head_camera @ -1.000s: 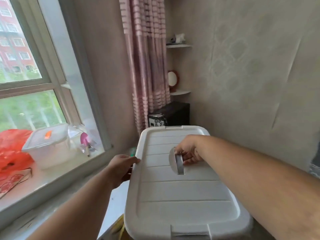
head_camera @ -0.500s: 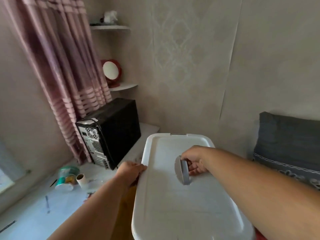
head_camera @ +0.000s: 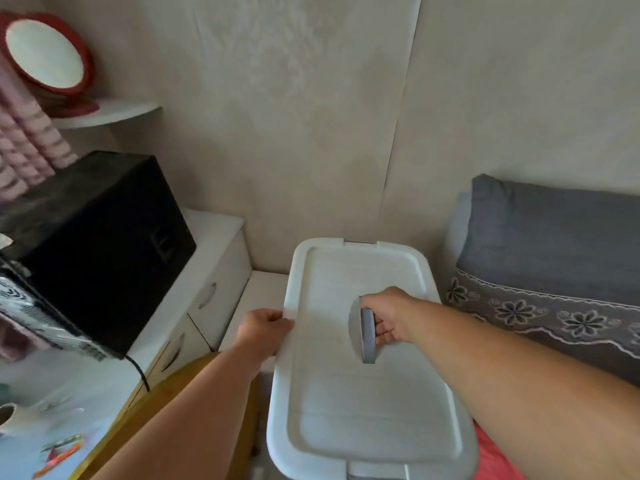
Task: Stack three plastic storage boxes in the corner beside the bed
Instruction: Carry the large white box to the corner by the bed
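Observation:
A white plastic storage box [head_camera: 363, 393] with a ribbed lid fills the lower middle of the view, held in the air between the white desk and the bed. My right hand [head_camera: 388, 318] is closed around the grey handle [head_camera: 367, 336] in the middle of the lid. My left hand [head_camera: 265, 329] grips the lid's left rim. Only this one box is in view; its body below the lid is hidden.
A black computer case [head_camera: 100, 244] lies on the white desk with drawers [head_camera: 211, 289] at left. A low white surface [head_camera: 256, 299] sits in the gap by the wall. The bed with a grey pillow [head_camera: 554, 237] is at right. A red mirror [head_camera: 45, 53] stands on a corner shelf.
The view has swung right from the window to the wall corner and bed. The box has travelled with both hands, which keep the same grips on handle and rim.

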